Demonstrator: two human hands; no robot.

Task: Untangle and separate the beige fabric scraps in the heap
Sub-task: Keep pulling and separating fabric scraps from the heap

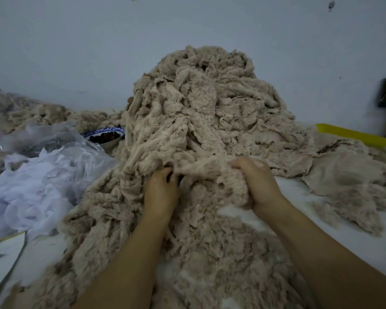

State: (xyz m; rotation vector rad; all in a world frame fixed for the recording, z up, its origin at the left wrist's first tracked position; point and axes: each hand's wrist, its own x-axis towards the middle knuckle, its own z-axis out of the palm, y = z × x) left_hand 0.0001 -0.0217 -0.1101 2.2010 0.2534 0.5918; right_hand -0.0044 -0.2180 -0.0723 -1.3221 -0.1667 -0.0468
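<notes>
Head view: tall heap of tangled beige fuzzy fabric scraps [201, 121] stood against the pale wall, spilling toward the person. Left hand [161, 190] and right hand [257, 181] each gripped a bunch of scraps at its base. Crumpled white plastic bags [42, 175] lay left; blue-rimmed bowl [105, 135] behind them.

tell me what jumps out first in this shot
The tall heap of beige fabric scraps fills the centre. At its foot the left hand and right hand each grip a bunch of it. White cloth in clear plastic lies at left.
</notes>
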